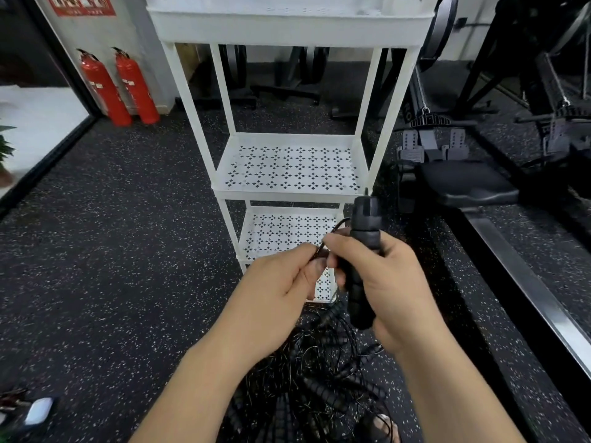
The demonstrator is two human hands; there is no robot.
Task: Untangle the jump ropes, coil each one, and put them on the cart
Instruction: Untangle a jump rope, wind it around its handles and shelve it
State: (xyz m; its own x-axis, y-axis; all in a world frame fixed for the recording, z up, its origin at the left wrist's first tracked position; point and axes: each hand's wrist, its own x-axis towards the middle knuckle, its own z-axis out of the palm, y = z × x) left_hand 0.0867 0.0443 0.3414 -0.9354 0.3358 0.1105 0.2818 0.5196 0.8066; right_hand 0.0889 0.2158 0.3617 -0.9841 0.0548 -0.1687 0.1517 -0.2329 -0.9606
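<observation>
ropes lie in a black tangle of thin wire and ribbed foam on the speckled floor, heaped below both hands, in front of the white cart. left hand pinches one thin cord between thumb and fingers. just beside it, the right hand is wrapped round a thick black handle, held upright.

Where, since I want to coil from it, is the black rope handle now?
Head view, centre-right: the handle stands upright in the right hand, in front of the white cart, above the rope pile on the floor.
</observation>
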